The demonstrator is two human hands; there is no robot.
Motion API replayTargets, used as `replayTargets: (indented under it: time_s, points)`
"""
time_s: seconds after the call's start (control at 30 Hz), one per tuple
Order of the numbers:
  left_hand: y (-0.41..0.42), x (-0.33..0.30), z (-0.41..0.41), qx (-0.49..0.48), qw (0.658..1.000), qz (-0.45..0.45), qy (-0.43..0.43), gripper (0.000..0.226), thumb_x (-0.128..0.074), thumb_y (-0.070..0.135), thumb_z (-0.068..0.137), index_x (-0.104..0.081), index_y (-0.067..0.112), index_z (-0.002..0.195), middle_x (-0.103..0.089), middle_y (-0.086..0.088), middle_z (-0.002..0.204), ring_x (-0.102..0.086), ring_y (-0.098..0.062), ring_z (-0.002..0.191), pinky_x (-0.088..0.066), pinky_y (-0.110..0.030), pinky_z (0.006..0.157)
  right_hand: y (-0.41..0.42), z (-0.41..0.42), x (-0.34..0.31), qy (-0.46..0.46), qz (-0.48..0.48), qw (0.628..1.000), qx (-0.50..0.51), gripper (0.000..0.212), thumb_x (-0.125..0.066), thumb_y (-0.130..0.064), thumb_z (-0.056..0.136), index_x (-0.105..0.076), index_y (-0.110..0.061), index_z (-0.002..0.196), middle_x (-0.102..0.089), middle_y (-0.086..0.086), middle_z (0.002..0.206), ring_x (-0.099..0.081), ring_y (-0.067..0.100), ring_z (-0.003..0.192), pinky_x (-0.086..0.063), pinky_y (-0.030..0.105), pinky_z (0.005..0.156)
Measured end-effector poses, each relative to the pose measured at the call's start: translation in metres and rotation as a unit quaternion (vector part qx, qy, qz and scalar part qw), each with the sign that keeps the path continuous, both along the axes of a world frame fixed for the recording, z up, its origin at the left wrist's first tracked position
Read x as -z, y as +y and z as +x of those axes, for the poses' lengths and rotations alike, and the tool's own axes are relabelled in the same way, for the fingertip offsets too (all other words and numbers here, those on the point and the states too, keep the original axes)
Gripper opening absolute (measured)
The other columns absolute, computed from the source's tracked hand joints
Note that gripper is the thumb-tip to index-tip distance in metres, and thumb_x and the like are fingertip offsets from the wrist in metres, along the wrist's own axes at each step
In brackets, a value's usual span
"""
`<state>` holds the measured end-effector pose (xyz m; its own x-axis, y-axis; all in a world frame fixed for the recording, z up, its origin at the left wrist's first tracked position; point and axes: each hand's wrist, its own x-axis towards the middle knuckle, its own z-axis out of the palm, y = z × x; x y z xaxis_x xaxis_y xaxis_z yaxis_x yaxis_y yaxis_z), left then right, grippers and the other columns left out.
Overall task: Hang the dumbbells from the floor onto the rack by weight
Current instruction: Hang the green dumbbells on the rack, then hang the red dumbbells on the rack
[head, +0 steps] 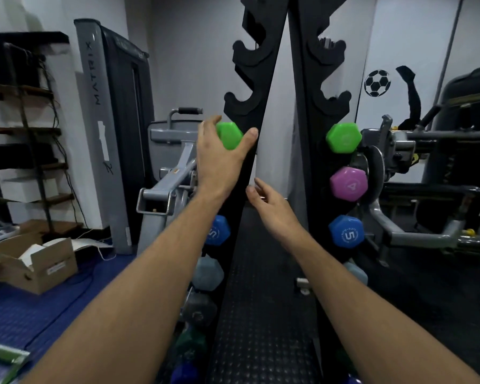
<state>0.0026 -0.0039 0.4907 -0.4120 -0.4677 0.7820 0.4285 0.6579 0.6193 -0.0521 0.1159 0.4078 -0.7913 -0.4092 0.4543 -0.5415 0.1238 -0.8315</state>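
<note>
Head view: the left hand (pixel 222 159) cups the green dumbbell (pixel 229 135) head at a rack (pixel 257 87) cradle, fingers curled round it. The right hand (pixel 272 206) hangs spread, empty, below. Judged light, rigid, coating grippy; best held by handle.

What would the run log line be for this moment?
left hand: on green dumbbell at rack | right hand: open, empty | purple dumbbell, blue dumbbell: racked
</note>
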Motion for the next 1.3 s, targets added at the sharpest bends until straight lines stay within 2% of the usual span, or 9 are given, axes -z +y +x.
replayTargets:
  time_s: [0.2, 0.3, 0.47, 0.6, 0.8, 0.93, 1.03, 1.17, 1.3]
  points:
    - [0.037, 0.100, 0.038, 0.009, 0.996, 0.019, 0.081, 0.039, -0.072, 0.041, 0.092, -0.060, 0.017, 0.120, -0.060, 0.004, 0.114, -0.060, -0.013, 0.106, -0.052, -0.029, 0.090, 0.026, 0.013, 0.032, 0.000, 0.003, 0.999, 0.041, 0.053, -0.062, -0.041, 0.100, -0.052, -0.023, 0.149, -0.064, -0.006, 0.133, -0.060, 0.001, 0.114, -0.047, 0.022, 0.103]
    - [0.051, 0.160, 0.057, 0.108, 0.989, 0.096, -0.009, 0.026, -0.067, 0.034, 0.097, -0.064, 0.015, 0.116, -0.068, 0.005, 0.102, -0.066, -0.006, 0.092, -0.051, -0.017, 0.079, 0.043, 0.020, 0.071, -0.007, 0.008, 0.998, 0.063, 0.046, -0.065, -0.038, 0.099, -0.059, -0.022, 0.142, -0.067, -0.007, 0.124, -0.063, 0.001, 0.109, -0.050, 0.018, 0.096]
    - [0.066, 0.289, 0.064, 0.158, 0.960, 0.163, -0.163, 0.018, -0.063, 0.033, 0.099, -0.066, 0.018, 0.110, -0.071, 0.003, 0.099, -0.068, -0.012, 0.091, -0.054, -0.023, 0.079, 0.063, 0.021, 0.166, -0.083, 0.043, 0.992, 0.081, 0.036, -0.068, -0.036, 0.097, -0.068, -0.024, 0.130, -0.072, -0.009, 0.113, -0.066, 0.006, 0.106, -0.054, 0.027, 0.093]
    - [0.078, 0.406, 0.065, 0.166, 0.896, 0.235, -0.339, 0.016, -0.067, 0.032, 0.096, -0.069, 0.019, 0.105, -0.072, 0.007, 0.096, -0.067, -0.008, 0.091, -0.048, -0.016, 0.080, 0.075, 0.021, 0.261, -0.162, 0.131, 0.974, 0.084, 0.031, -0.068, -0.038, 0.095, -0.073, -0.024, 0.122, -0.075, -0.006, 0.109, -0.070, 0.011, 0.104, -0.055, 0.032, 0.095]
    - [0.090, 0.547, 0.089, 0.157, 0.778, 0.306, -0.526, 0.038, -0.065, 0.046, 0.095, -0.067, 0.015, 0.118, -0.071, 0.003, 0.113, -0.065, -0.011, 0.104, -0.043, -0.020, 0.081, 0.106, 0.038, 0.410, -0.308, 0.267, 0.908, 0.092, 0.023, -0.068, -0.038, 0.095, -0.075, -0.025, 0.113, -0.074, -0.007, 0.111, -0.068, 0.013, 0.104, -0.052, 0.032, 0.098]
    - [0.095, 0.605, 0.095, 0.162, 0.719, 0.317, -0.597, 0.046, -0.058, 0.053, 0.097, -0.062, 0.019, 0.128, -0.065, 0.005, 0.114, -0.059, -0.011, 0.102, -0.043, -0.028, 0.082, 0.120, 0.048, 0.490, -0.358, 0.332, 0.867, 0.097, 0.012, -0.069, -0.033, 0.091, -0.078, -0.028, 0.098, -0.074, -0.008, 0.098, -0.070, 0.012, 0.100, -0.049, 0.024, 0.084]
    - [0.097, 0.637, 0.096, 0.149, 0.705, 0.317, -0.616, 0.048, -0.058, 0.058, 0.095, -0.064, 0.021, 0.126, -0.066, 0.003, 0.121, -0.059, -0.017, 0.111, -0.044, -0.033, 0.094, 0.127, 0.057, 0.541, -0.385, 0.390, 0.832, 0.082, 0.013, -0.068, -0.031, 0.092, -0.078, -0.025, 0.098, -0.075, -0.003, 0.105, -0.068, 0.016, 0.102, -0.050, 0.025, 0.087]
    - [0.097, 0.673, 0.101, 0.138, 0.687, 0.315, -0.640, 0.038, -0.057, 0.056, 0.096, -0.066, 0.023, 0.112, -0.066, 0.002, 0.117, -0.060, -0.018, 0.111, -0.044, -0.033, 0.094, 0.135, 0.067, 0.600, -0.385, 0.488, 0.780, 0.075, 0.030, -0.065, -0.038, 0.090, -0.078, -0.017, 0.108, -0.074, 0.010, 0.116, -0.070, 0.029, 0.109, -0.055, 0.033, 0.095]
    - [0.098, 0.692, 0.105, 0.124, 0.683, 0.316, -0.647, 0.050, -0.054, 0.055, 0.098, -0.063, 0.016, 0.128, -0.065, 0.002, 0.123, -0.058, -0.015, 0.109, -0.042, -0.030, 0.088, 0.141, 0.072, 0.633, -0.402, 0.540, 0.736, 0.070, 0.043, -0.070, -0.052, 0.089, -0.074, -0.011, 0.101, -0.073, 0.011, 0.106, -0.070, 0.026, 0.095, -0.054, 0.027, 0.078]
